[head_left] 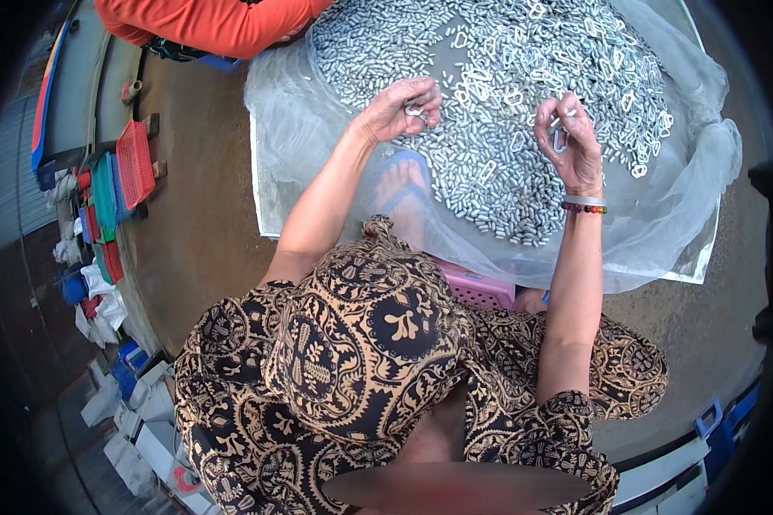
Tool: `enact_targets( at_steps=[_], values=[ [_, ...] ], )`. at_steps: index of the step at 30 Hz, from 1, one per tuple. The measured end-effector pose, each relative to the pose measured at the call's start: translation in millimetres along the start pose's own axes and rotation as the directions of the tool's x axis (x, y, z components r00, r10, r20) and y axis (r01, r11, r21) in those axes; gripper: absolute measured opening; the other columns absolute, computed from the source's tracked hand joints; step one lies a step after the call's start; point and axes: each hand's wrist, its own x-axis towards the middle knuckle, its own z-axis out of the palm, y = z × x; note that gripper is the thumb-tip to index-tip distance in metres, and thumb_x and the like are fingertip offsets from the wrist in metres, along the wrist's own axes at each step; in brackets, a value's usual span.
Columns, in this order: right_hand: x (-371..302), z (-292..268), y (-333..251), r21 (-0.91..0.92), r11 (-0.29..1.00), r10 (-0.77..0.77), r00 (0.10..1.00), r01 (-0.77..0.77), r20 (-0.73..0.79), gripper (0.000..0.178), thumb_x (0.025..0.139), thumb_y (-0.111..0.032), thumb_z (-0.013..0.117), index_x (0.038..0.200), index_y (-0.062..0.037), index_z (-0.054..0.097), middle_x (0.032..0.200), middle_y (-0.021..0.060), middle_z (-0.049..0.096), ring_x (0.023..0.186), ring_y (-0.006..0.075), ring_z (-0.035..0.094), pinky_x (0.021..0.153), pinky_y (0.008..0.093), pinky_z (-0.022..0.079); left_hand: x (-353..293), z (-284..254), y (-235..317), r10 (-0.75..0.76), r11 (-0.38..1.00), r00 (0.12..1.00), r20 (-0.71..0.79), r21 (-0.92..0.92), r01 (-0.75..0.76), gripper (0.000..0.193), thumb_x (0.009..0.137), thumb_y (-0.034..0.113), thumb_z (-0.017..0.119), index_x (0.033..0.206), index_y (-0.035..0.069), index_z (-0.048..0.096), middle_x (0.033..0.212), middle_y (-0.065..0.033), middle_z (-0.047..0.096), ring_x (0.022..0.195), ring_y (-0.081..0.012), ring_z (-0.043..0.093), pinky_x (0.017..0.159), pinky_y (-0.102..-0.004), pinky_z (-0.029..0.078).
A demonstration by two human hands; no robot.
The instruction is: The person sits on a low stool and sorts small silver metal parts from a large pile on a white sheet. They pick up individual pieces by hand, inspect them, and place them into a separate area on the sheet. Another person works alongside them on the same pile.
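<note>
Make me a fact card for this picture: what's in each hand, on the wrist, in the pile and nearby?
Left hand: curled around a small pale piece, shape unclear
Right hand: holding an oblong silvery link
Bracelet: colourful beads, right wrist
Pile: small grey cylinders and more links, on translucent mesh
Nearby: co-worker's orange sleeve, upper left; red plastic basket, left

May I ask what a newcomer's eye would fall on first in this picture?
Probably the broad spread of small silvery pieces on translucent mesh, at the top. Next come the left hand and right hand over it, with a colourful beaded bracelet on the right wrist. Then the black-and-tan patterned fabric, lower middle.
</note>
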Motion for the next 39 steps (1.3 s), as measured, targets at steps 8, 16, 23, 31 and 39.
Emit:
enact_targets(
  at_steps=[8, 16, 23, 31, 39],
  values=[
    [-1.8, 10.8, 11.1, -0.308, 0.904, 0.262, 0.954, -0.295, -0.146, 0.015, 0.086, -0.011, 0.058, 0.100, -0.0069, 0.057, 0.070, 0.0046, 0.058, 0.053, 0.0074, 0.053, 0.032, 0.0151, 0.025, -17.7, 14.7, -45.5, 0.032, 0.244, 0.999, 0.032, 0.969, -0.039, 0.021, 0.079, 0.018, 0.066, 0.094, 0.005, 0.059, 0.085, -0.0099, 0.059, 0.071, -0.0261, 0.061, 0.058, -0.0367, 0.049],
    [-20.0, -6.5, 67.4, -0.970, -0.240, 0.284, 0.954, -0.030, -0.100, 0.031, 0.070, -0.015, 0.070, 0.100, -0.0141, 0.067, 0.079, 0.0133, 0.066, 0.075, 0.0298, 0.065, 0.071, 0.0400, 0.050, 4.5, 10.4, -42.5, 0.299, 0.022, 0.945, -0.136, 0.991, 0.135, 0.024, 0.077, 0.027, 0.069, 0.085, 0.005, 0.063, 0.078, -0.0146, 0.063, 0.073, -0.0266, 0.062, 0.067, -0.0363, 0.048],
    [-12.1, -17.2, 65.6, -0.950, 0.239, 0.093, 0.979, -0.200, -0.182, 0.011, 0.083, -0.018, 0.060, 0.077, -0.0086, 0.060, 0.061, 0.0063, 0.058, 0.058, 0.0196, 0.057, 0.048, 0.0312, 0.043, 15.6, 39.0, -1.4, 0.014, 0.973, 0.998, -0.068, 0.231, 0.002, 0.018, 0.079, 0.012, 0.058, 0.093, 0.006, 0.048, 0.083, -0.0059, 0.053, 0.079, -0.0153, 0.054, 0.056, -0.0229, 0.047],
    [0.4, -25.0, 6.9, 0.058, 0.998, 0.035, 0.956, -0.019, -0.292, 0.031, 0.090, -0.036, 0.056, 0.083, -0.0061, 0.049, 0.069, 0.0029, 0.049, 0.059, 0.0122, 0.048, 0.041, 0.0187, 0.033, 11.9, 55.3, -32.0, -0.205, 0.915, 0.977, 0.052, 0.364, 0.172, 0.023, 0.081, 0.018, 0.063, 0.099, 0.004, 0.061, 0.074, -0.0014, 0.056, 0.062, -0.0118, 0.052, 0.045, -0.0198, 0.039],
    [16.8, -16.9, -15.8, -0.124, 0.989, 0.049, 0.975, -0.077, -0.218, 0.024, 0.086, -0.013, 0.058, 0.109, -0.0067, 0.053, 0.080, 0.0061, 0.061, 0.060, 0.0073, 0.054, 0.039, 0.0160, 0.034, 5.4, 71.6, -112.8, -0.051, -0.230, 0.977, 0.206, 0.950, -0.213, 0.025, 0.080, 0.025, 0.063, 0.086, 0.002, 0.055, 0.084, -0.0161, 0.057, 0.081, -0.0318, 0.062, 0.066, -0.0436, 0.051]
  ],
)
